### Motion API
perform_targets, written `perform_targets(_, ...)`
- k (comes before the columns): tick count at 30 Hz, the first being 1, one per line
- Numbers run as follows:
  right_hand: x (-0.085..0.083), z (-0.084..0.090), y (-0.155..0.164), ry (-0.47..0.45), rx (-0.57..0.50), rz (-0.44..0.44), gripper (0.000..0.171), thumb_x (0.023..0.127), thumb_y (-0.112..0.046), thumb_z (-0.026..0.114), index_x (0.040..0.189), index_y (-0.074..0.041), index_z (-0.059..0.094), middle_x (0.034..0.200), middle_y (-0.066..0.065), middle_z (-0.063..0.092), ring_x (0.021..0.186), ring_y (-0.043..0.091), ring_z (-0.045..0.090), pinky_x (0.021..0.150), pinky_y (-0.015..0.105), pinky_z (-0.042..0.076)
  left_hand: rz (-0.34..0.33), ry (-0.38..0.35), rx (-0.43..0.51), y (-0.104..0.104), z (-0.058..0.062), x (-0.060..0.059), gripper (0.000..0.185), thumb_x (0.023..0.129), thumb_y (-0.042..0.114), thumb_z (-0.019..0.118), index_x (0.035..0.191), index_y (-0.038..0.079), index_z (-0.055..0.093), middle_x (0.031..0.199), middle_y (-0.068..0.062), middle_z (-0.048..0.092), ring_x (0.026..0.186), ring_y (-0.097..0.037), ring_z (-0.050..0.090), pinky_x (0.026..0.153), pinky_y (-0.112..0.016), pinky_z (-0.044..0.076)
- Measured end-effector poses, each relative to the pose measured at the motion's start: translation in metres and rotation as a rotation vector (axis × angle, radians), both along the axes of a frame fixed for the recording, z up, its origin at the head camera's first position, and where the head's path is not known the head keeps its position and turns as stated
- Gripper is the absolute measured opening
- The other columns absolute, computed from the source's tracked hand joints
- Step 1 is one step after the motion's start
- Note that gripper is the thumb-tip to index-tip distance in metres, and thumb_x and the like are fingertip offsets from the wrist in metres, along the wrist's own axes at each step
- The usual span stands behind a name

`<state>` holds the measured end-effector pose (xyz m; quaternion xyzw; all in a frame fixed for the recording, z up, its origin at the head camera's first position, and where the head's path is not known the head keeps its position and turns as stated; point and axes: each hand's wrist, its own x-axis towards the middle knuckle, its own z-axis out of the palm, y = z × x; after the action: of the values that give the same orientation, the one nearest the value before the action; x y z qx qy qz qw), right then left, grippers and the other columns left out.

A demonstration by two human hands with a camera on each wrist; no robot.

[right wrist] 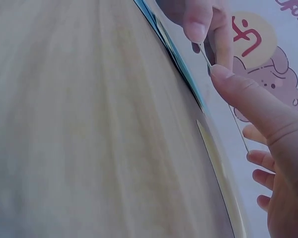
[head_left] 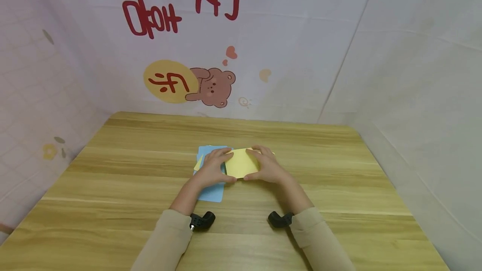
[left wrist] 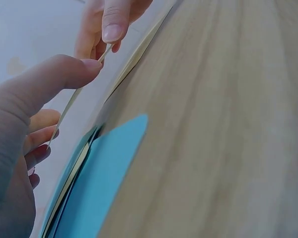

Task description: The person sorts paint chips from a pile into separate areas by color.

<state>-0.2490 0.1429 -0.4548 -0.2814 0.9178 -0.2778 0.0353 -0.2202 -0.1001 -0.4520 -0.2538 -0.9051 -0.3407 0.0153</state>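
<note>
A thin yellow sheet (head_left: 242,163) of card or paper is held up just above the table between both hands. My left hand (head_left: 215,170) pinches its left side, thumb on the near edge and fingers at the far side. In the same way my right hand (head_left: 266,166) grips the right side. Both wrist views show the sheet edge-on and lifted off the wood. Beneath and beside the left hand lie several blue sheets (head_left: 211,194) in a loose stack, with a yellow sheet (head_left: 198,164) poking out between them. Under the right hand, another yellow sheet (right wrist: 216,156) lies on the table.
The wooden table (head_left: 124,187) reaches back to a white cloth wall (head_left: 293,74) printed with a bear and red characters. Cloth also hangs at the left and right sides. Each wrist carries a black strap-on device (head_left: 203,220).
</note>
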Motion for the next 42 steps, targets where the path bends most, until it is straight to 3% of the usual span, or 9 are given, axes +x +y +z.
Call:
perform_targets(10,0.004,-0.003,0.020,-0.071,-0.059,-0.036,0.104,0.067,-0.062,0.076,0.148,-0.012,0.036,0.153,0.017,0.020,0.138,0.036,0.015,0.102,0.065,0.022,-0.033,-0.013,-0.027,0.019,-0.002,-0.009,0.084,0.072,0.038,0.082,0.139,0.002,0.048,0.149,-0.014,0.035,0.138,-0.034,0.023,0.107,-0.058,0.012)
perform_targets(25,0.003,-0.004,0.050,-0.049,-0.058,-0.104,0.100,0.068,-0.058,0.078,0.147,-0.011,0.039,0.150,0.016,0.026,0.135,0.037,0.021,0.101,0.064,0.024,-0.088,-0.022,-0.086,0.050,-0.005,-0.030,0.083,0.073,0.040,0.081,0.141,0.005,0.047,0.150,-0.012,0.035,0.138,-0.031,0.025,0.108,-0.055,0.014)
perform_targets(34,0.002,-0.006,0.063,-0.060,-0.066,-0.091,0.100,0.070,-0.055,0.078,0.147,-0.006,0.037,0.149,0.021,0.024,0.134,0.041,0.020,0.100,0.068,0.022,-0.118,-0.033,-0.090,0.062,-0.004,-0.035,0.082,0.073,0.041,0.080,0.140,0.005,0.049,0.149,-0.011,0.036,0.137,-0.032,0.026,0.108,-0.056,0.014)
perform_targets(42,-0.002,-0.013,0.067,-0.051,-0.023,-0.101,0.101,0.070,-0.059,0.077,0.147,-0.006,0.038,0.147,0.020,0.029,0.131,0.040,0.025,0.101,0.063,0.026,-0.117,-0.066,-0.115,0.067,-0.008,-0.038,0.082,0.074,0.040,0.080,0.141,0.005,0.047,0.150,-0.011,0.034,0.138,-0.034,0.024,0.109,-0.057,0.010)
